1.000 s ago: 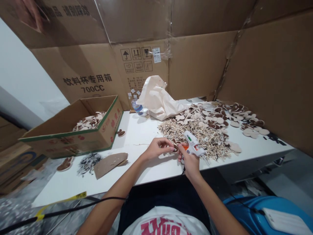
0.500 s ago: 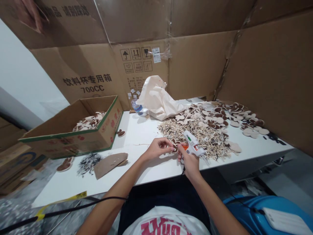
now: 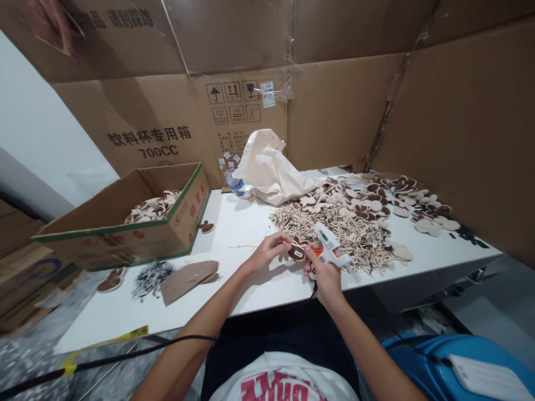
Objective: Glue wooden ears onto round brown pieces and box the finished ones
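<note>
The two hands meet above the bench. The right hand pinches the brown patch at its right edge, between thumb and finger, and the glue gun is also at this hand. The left hand has its fingertips at the opposite edge of the patch; whether they pinch it, I cannot tell. The patch, with a small white label, is just before the heap of cords. The box stands to the left.
</note>
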Motion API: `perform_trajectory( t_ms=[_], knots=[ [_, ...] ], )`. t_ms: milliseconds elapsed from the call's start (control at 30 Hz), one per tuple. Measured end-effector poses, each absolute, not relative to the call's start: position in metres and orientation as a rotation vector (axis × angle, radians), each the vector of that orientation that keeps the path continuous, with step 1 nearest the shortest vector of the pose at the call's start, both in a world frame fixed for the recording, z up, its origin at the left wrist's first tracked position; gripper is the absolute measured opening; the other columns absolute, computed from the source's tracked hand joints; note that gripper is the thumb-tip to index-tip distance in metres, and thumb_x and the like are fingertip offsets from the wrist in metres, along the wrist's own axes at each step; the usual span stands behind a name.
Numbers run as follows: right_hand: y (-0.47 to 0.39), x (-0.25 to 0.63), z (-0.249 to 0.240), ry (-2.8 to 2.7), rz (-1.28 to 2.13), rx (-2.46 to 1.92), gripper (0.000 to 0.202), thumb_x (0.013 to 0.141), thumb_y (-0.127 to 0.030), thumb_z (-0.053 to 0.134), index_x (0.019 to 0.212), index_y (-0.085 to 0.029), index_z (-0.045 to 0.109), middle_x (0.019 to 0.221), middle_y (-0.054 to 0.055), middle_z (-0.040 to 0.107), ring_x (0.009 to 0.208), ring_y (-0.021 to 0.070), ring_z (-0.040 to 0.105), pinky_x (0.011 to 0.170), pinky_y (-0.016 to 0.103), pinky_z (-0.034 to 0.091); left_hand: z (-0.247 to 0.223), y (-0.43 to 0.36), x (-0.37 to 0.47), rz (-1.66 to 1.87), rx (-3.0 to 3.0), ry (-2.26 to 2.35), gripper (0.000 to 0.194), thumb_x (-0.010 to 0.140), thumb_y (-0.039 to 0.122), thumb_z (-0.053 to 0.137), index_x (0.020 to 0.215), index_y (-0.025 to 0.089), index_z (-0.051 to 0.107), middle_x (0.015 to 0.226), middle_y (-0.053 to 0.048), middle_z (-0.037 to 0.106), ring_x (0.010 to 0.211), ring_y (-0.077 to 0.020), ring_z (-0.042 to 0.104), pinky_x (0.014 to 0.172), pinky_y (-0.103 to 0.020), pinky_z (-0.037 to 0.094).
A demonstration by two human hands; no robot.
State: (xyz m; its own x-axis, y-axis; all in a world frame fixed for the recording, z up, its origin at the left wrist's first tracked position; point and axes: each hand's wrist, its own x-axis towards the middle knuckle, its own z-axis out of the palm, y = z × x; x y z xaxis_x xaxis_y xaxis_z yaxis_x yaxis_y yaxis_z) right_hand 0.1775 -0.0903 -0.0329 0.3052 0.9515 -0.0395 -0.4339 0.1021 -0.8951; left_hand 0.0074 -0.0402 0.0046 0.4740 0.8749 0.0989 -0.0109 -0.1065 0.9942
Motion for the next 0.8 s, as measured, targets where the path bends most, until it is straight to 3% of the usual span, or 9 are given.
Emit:
perform_trajectory(
  t_ms=[300, 800],
  knots=[
    [-0.092, 0.179, -0.028, -0.717, 1.152, -0.971, 0.052, 0.071, -0.057, 0.094, 0.098, -0.019, 0.073, 0.054, -0.005, 0.057, 0.046, 0.0127, 0.050, 0.043, 0.024, 0.045, 0.011, -0.047, 0.012, 0.660, 1.575, 0.663, 0.044, 0.094, 0.056, 0.072, 0.107, 0.014, 0.078, 0.092, -0.009, 0.073, 0.080, -0.0164, 0.060, 0.071, -0.030, 0.043],
    [-0.093, 0.178, -0.027, -0.751, 1.163, -0.958, 0.052, 0.072, -0.059, 0.093, 0.097, -0.019, 0.074, 0.054, -0.004, 0.059, 0.045, 0.0127, 0.050, 0.042, 0.024, 0.044, 0.011, -0.052, 0.015, 0.708, 1.546, 0.676, 0.046, 0.091, 0.058, 0.077, 0.096, 0.013, 0.079, 0.082, -0.008, 0.072, 0.069, -0.0131, 0.057, 0.065, -0.028, 0.040]
  ],
)
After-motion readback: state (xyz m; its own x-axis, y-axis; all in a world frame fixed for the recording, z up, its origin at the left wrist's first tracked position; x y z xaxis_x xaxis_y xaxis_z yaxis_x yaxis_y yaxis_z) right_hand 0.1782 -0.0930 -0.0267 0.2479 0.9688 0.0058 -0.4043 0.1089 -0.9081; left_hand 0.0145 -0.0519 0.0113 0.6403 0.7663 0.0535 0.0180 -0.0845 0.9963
